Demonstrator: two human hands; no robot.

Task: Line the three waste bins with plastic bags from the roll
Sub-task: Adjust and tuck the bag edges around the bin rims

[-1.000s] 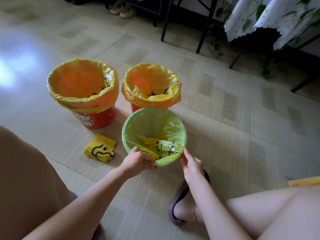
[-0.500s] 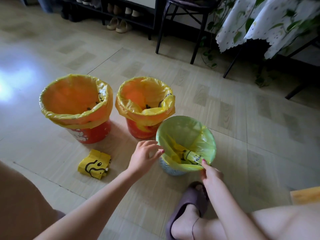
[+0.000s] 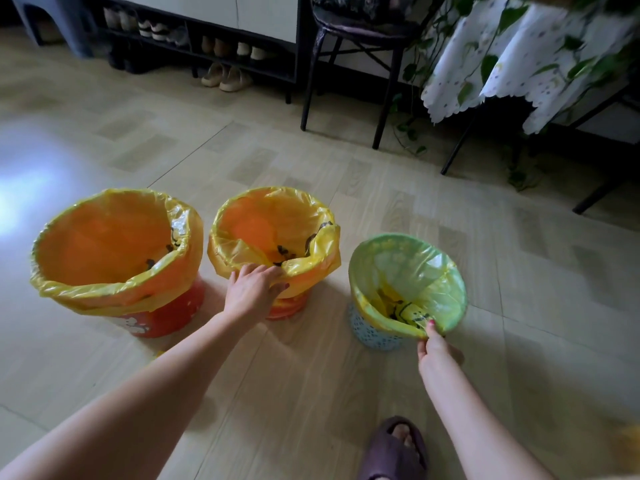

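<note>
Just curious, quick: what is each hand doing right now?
Left hand: open, fingers resting on the middle bin's yellow bag.
Right hand: pinching the small bin's bag at the rim.

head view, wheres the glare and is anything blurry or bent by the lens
Head view: a pale window glare washes out the floor at far left; the tablecloth and plant leaves at top right are motion-smeared; wide-angle distortion bows the floor lines and tilts the chair legs; the three lined bins, including the small green-looking one, stay fairly sharp.
</note>
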